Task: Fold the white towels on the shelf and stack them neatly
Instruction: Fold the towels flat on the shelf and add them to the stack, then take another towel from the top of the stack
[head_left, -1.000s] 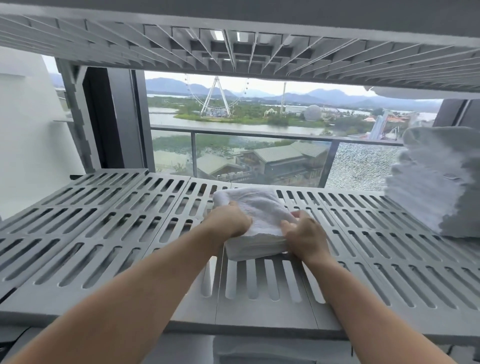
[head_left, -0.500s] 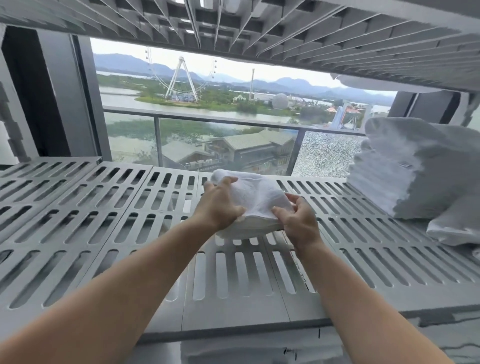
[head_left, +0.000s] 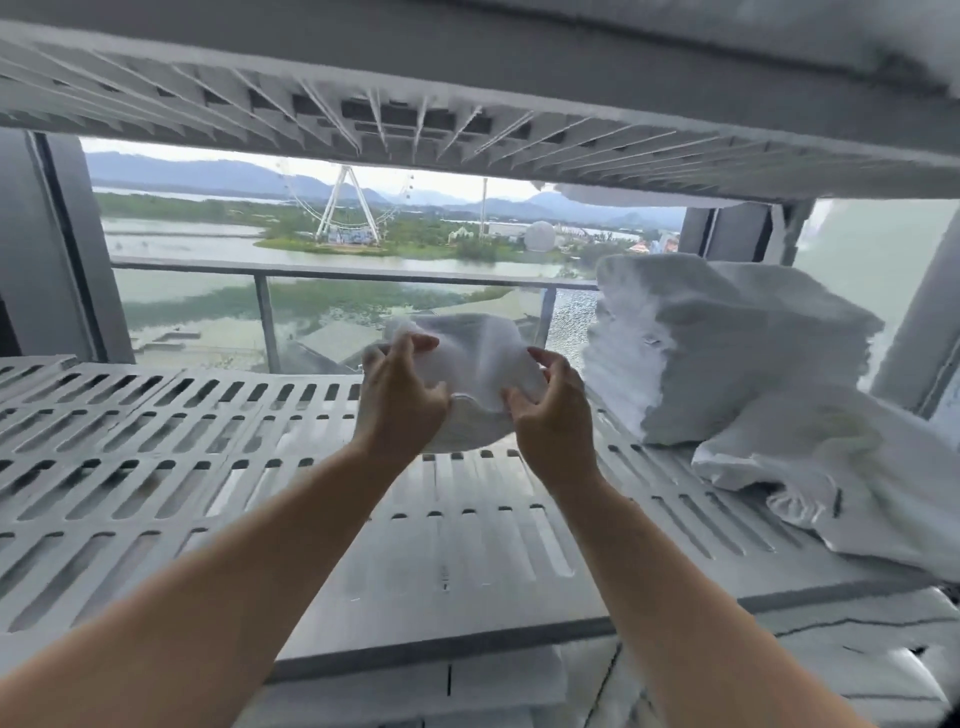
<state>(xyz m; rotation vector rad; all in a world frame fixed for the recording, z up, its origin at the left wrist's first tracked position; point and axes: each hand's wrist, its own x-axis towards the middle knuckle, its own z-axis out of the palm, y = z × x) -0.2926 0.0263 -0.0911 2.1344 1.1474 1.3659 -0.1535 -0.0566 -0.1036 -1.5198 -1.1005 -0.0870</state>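
Note:
A folded white towel (head_left: 470, 358) is lifted above the grey slotted shelf (head_left: 208, 441), near its middle. My left hand (head_left: 400, 400) grips the towel's left side and my right hand (head_left: 553, 415) grips its right side, fingers curled into the cloth. To the right stands a tall stack of folded white towels (head_left: 727, 348). In front of the stack lies a loose, crumpled white towel (head_left: 841, 483), spilling toward the shelf's front edge.
Another slotted shelf (head_left: 467, 119) hangs close overhead. White towels (head_left: 498, 686) show on the level below. Behind the shelf is a window with a balcony railing (head_left: 337, 273). The shelf's left half holds nothing.
Both hands have raised the folded towel off the shelf and carried it up and to the right, toward the stack. The camera has swung right, showing more of the loose towel.

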